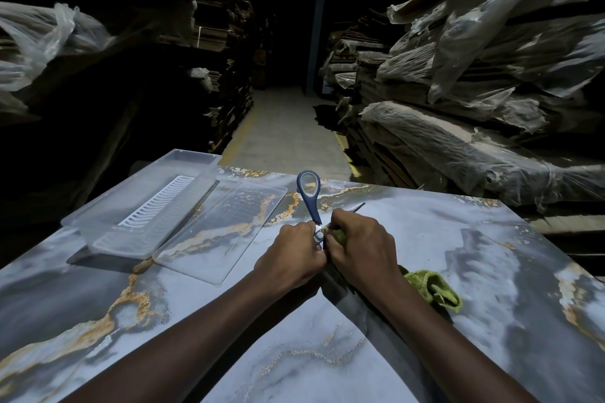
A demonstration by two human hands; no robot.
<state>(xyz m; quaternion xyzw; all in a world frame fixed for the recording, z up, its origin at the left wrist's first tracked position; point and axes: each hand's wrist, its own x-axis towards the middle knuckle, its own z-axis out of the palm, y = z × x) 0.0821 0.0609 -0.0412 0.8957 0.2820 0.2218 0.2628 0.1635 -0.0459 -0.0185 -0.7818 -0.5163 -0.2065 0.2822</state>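
Grey marble pattern veined with gold covers the desk (491, 271), above which both hands meet. The left hand (291, 255) has its fingers clenched around the pair of blue-handled steel scissors (310, 206) near the pivot. One oval handle loop rises beyond the left fingers, and the thin blade tip pokes out past the right fingers, pointing away and to the right. The right hand (363, 245) grasps a crumpled green knitted cloth (433, 288), its fingers pressing a fold of it against the blade just beside the left fingers. The rest of the cloth trails under the right wrist onto the desk. Well to the left of the left fingers lies a clear rectangular plastic tray (118, 247) holding a white slotted insert (163, 199). Between the tray and the fingers lies a flat clear plastic lid (222, 229).
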